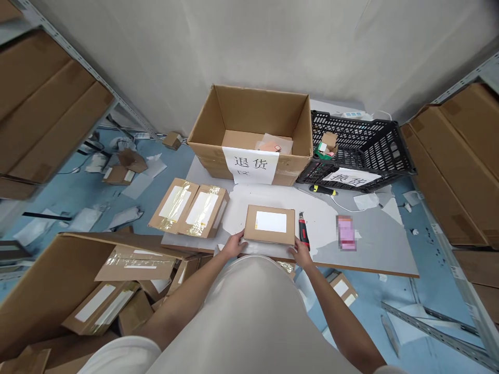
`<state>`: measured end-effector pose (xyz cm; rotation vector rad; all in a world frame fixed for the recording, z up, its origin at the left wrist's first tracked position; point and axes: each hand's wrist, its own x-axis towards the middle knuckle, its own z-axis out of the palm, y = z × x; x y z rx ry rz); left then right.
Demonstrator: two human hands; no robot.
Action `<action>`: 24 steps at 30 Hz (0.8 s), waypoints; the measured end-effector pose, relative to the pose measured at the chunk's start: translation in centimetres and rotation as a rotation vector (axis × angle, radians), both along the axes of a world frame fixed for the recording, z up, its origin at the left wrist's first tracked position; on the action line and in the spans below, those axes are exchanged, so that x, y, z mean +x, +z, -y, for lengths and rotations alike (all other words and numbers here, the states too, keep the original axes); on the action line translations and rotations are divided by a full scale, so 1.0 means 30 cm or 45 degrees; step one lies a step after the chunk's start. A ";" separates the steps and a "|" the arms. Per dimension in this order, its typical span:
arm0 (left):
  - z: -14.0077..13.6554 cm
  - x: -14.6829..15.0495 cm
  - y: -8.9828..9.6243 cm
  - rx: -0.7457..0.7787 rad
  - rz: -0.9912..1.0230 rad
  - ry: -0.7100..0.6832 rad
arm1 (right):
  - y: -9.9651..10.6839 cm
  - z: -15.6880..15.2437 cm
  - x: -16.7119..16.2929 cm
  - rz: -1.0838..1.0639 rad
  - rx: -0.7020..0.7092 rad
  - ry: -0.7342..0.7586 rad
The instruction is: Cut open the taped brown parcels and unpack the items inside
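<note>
A small brown cardboard box (253, 237) with a white label lies flat on the table in front of me. My left hand (234, 245) grips its near left corner, and my right hand (301, 253) has hold of the near right corner. Just right of the box is a red and black box cutter (303, 231), close to my right fingers but apart from them. Two taped boxes (189, 209) with white labels sit side by side to the left.
Behind stands a large open carton (210, 158) with a paper sign and packets inside. A black crate (390, 174) is at its right, with a yellow-black tool (323, 190) before it. A pink blurred item (346, 232) lies right. An open carton of boxes (23, 280) stands lower left.
</note>
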<state>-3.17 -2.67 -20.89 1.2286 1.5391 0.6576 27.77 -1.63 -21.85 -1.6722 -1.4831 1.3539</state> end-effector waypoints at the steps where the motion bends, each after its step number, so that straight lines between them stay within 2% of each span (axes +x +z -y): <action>1: 0.002 0.007 -0.002 0.000 0.011 -0.017 | 0.001 0.003 -0.008 -0.019 -0.008 0.019; 9: 0.000 0.019 -0.005 -0.020 0.008 -0.059 | 0.014 -0.013 -0.022 -0.074 -0.042 0.019; 12: 0.004 0.017 0.012 0.022 0.016 -0.033 | 0.033 -0.016 -0.020 -0.035 0.012 0.036; 19: -0.047 0.026 0.128 0.261 -0.323 0.081 | 0.153 -0.067 -0.021 0.339 0.152 0.083; 24: -0.108 0.044 0.186 0.179 -0.502 0.118 | 0.199 -0.133 -0.039 0.495 0.121 0.138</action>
